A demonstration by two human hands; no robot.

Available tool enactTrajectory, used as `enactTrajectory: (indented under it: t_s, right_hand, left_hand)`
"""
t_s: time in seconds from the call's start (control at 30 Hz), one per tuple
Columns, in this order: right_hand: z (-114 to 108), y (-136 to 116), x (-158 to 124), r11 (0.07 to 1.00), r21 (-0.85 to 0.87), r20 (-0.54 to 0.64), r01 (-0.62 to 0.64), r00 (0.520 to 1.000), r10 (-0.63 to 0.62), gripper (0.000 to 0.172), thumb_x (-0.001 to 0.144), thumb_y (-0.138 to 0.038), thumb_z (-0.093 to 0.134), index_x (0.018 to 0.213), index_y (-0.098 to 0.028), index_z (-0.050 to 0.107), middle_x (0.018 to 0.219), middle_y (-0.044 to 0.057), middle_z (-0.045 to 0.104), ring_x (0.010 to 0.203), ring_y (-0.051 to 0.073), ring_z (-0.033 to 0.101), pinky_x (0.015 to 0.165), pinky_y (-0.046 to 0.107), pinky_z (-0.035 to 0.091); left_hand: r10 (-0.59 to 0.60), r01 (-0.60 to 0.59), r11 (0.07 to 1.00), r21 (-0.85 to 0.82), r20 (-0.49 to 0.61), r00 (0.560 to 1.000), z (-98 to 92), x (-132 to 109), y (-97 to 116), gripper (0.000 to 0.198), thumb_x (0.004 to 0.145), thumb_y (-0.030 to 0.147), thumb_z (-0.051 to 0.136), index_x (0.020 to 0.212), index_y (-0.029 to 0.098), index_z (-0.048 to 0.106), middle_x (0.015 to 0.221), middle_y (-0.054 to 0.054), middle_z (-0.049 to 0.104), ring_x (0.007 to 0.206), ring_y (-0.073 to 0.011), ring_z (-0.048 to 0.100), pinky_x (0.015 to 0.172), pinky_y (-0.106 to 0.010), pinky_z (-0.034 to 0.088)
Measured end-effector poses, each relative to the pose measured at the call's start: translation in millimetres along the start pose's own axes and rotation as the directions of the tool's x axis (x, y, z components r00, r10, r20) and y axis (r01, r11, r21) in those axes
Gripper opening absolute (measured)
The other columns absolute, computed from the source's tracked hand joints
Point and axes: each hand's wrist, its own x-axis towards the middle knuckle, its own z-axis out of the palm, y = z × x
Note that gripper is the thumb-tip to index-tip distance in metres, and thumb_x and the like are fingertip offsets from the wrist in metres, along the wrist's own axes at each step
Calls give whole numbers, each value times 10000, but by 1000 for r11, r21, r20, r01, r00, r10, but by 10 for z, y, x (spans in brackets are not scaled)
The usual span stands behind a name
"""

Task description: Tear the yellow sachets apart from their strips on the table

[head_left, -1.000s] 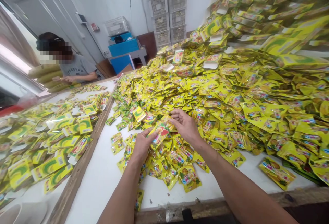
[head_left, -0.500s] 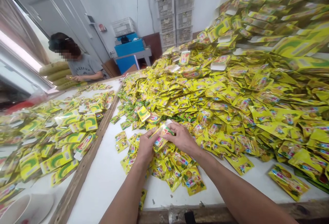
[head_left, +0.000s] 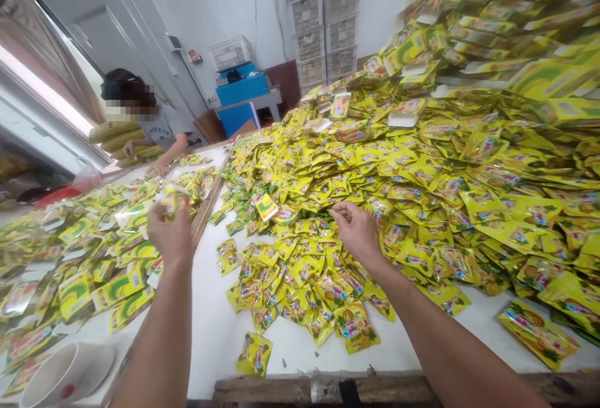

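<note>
A huge heap of small yellow sachets (head_left: 422, 145) covers the white table (head_left: 210, 327) in front of me and rises to the right. My left hand (head_left: 171, 233) is raised over the wooden divider at the left, its fingers closed round a small stack of sachets (head_left: 175, 199). My right hand (head_left: 356, 230) hovers over the near edge of the heap with its fingers curled, touching the top sachets; I cannot make out anything in its grip.
A second table at the left carries yellow-green boxes and sachets (head_left: 94, 252), split off by a wooden divider (head_left: 206, 208). A white bowl (head_left: 60, 373) sits at the lower left. Another person (head_left: 150, 130) works at the far left. Stacked crates (head_left: 323, 27) and a blue bin (head_left: 244, 86) stand by the wall.
My hands were together on a sachet stack near the heap. Now my left hand has carried the stack left over the divider, and my right hand has moved back onto the heap.
</note>
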Motion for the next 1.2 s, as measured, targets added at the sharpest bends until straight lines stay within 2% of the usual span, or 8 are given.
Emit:
enactTrajectory:
  t_s: [0.07,0.13,0.27,0.57,0.73,0.9,1.07,1.2]
  right_hand:
    - [-38,67,41,988,-145,-14,53,998,-55,115,822,-254,489,779,-209,587,740,39,664,705,196,598,610,285,390]
    - [-31,131,48,944,-308,45,121,993,-112,134,830,-205,473,807,-206,605,742,37,661,713,198,581,613,286,366]
    - [95,258,29,789,-541,215,290,955,-203,177,830,-139,475,906,-177,631,894,70,678,870,226,553,717,312,356]
    - [360,183,318,366,-762,426,534,840,-338,201,781,-55,501,845,-128,677,944,149,572,905,267,445,730,368,283]
    - [332,198,478,357,-674,487,647,752,-444,234,806,-57,480,723,-144,680,875,135,580,884,250,436,741,380,263]
    - [103,96,300,711,-458,269,533,846,-461,192,833,-163,492,757,-183,667,908,81,633,917,228,498,787,377,302]
    - [-48,-27,23,993,-92,217,71,975,-50,257,867,-380,455,778,-201,617,691,28,626,610,170,538,557,284,372]
    - [17,120,-66,995,-95,208,-31,977,50,207,821,-371,536,868,-191,627,772,48,662,667,190,590,587,290,417]
  left_hand:
    - [98,-90,984,153,-49,994,-10,83,21,514,663,323,634,1135,128,580,1088,-99,624,987,-239,574,887,-386,447]
    - [118,-156,969,190,197,973,66,-89,55,347,695,337,601,989,160,648,935,-60,673,891,-226,609,831,-360,472]
    - [115,-320,930,180,684,720,401,-751,171,268,771,396,525,847,192,681,825,-50,703,787,-210,636,763,-328,485]
    - [148,-751,618,234,903,403,938,-1085,198,566,703,245,575,1262,171,519,1172,-178,555,1098,-329,489,863,-386,422]
    - [187,-739,641,207,892,411,909,-1017,87,503,689,110,521,1183,182,583,1116,-167,599,1019,-313,549,792,-368,450]
    - [288,-612,777,149,781,555,731,-934,-86,457,706,70,471,1125,181,618,1100,-121,646,1041,-267,570,882,-361,443]
    - [140,-72,987,-143,549,824,447,-820,-182,411,684,193,550,1087,171,627,1014,-87,675,911,-218,630,843,-356,489]
    - [-178,438,840,-321,600,780,225,-861,-238,557,622,223,586,1171,153,528,929,-73,672,802,-189,650,743,-343,525]
